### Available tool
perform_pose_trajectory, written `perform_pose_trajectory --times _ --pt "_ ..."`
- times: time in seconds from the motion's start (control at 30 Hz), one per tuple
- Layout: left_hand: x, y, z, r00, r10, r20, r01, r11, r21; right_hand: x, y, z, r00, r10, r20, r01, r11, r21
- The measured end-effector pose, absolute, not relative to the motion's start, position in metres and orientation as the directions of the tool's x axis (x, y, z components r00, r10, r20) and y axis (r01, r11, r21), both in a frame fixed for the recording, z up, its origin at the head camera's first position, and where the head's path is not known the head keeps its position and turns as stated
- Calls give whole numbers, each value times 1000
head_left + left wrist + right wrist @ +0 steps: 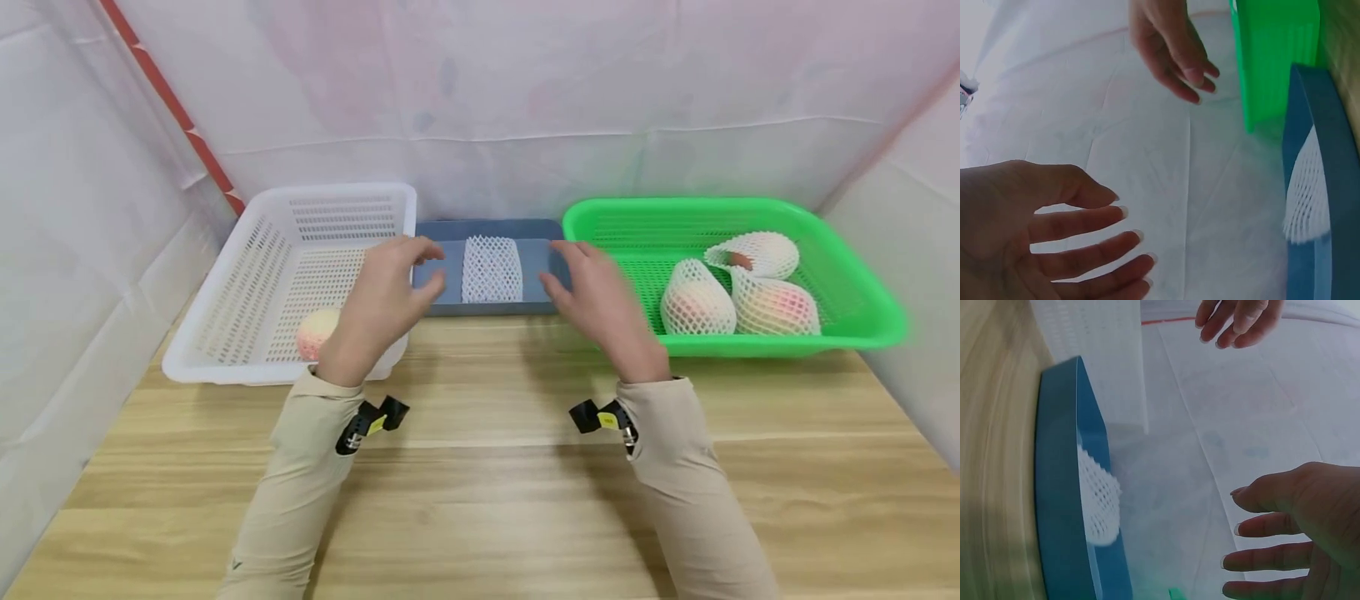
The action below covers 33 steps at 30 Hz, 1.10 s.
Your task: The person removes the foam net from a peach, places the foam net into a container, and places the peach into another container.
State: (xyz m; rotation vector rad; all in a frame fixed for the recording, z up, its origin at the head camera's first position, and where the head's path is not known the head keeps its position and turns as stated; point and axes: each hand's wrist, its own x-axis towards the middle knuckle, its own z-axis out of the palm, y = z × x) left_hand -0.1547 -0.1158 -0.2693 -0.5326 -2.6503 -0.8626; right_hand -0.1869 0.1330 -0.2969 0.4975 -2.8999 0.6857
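Note:
My left hand [388, 292] hovers between the white basket and the blue-grey tray [495, 308], fingers spread and nothing held. My right hand [600, 292] hangs over the tray's right end by the green basket, also holding nothing. Between them, a white foam net sleeve [492, 271] lies flat in the tray; the right wrist view shows the sleeve [1099, 503] behind the tray's near wall. A peach [315, 332] sits in the white basket [217, 367], partly hidden by my left wrist. Several net-covered peaches, one of them at the front [697, 308], lie in the green basket [862, 329].
The baskets stand on either side of the tray, at the back of a wooden table [480, 475]. A pale sheet [510, 100] hangs close behind them, and more sheeting closes off both sides. Wood surface stretches in front of the tray.

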Motion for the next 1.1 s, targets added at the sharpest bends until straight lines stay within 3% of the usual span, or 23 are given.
perform_pose_trajectory --times 0.17,0.47,0.63,0.83,1.1 --pt "-164 -90 -278 -880 286 379 462 702 542 -187 157 -293 -962 -241 126 -271 872 -407" --pt "-178 -31 -304 -894 396 211 444 708 549 -188 217 -301 -983 -122 138 -165 914 -370" --pt "-177 4 -317 -937 339 79 325 770 550 -183 254 -307 -993 1 117 -44 923 -382" --pt "-175 35 -328 -975 202 -94 145 896 420 -182 275 -313 -995 85 58 56 921 -385" --pt "-177 64 -336 -987 151 -60 132 959 252 -187 280 -323 -991 117 -63 132 922 -365"
